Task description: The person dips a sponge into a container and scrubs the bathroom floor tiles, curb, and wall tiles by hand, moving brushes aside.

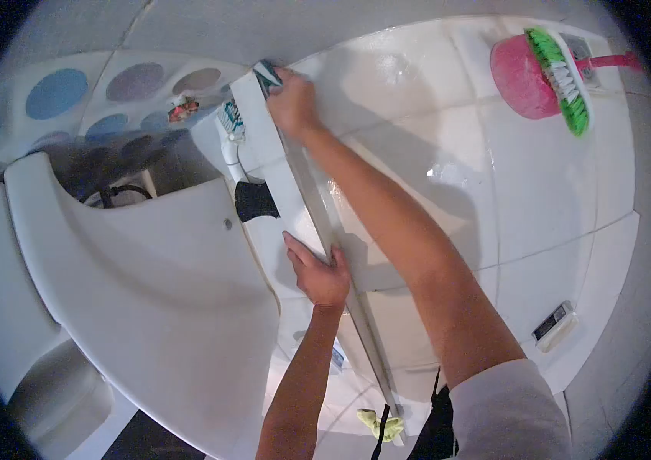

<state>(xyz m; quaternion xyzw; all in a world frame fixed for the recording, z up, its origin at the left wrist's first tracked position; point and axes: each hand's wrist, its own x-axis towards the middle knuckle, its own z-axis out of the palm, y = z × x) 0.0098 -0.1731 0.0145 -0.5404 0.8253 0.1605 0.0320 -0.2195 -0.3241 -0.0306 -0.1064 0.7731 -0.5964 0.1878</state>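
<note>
A narrow white tiled ledge runs from the wall toward me. At its far end my right hand is closed round a small scrubbing sponge with dark green and white showing, pressed to the ledge by the wall. Nearer to me, my left hand lies on the ledge with thumb and fingers apart, holding nothing. Beyond its fingertips, left of the ledge, is a black pad. A brush with white and teal bristles stands near the corner by the wall.
A curved white toilet or basin fills the left side. To the right lies wet tiled floor. A pink dustpan and a green-and-white brush are at upper right. A small box and a yellow cloth lie lower.
</note>
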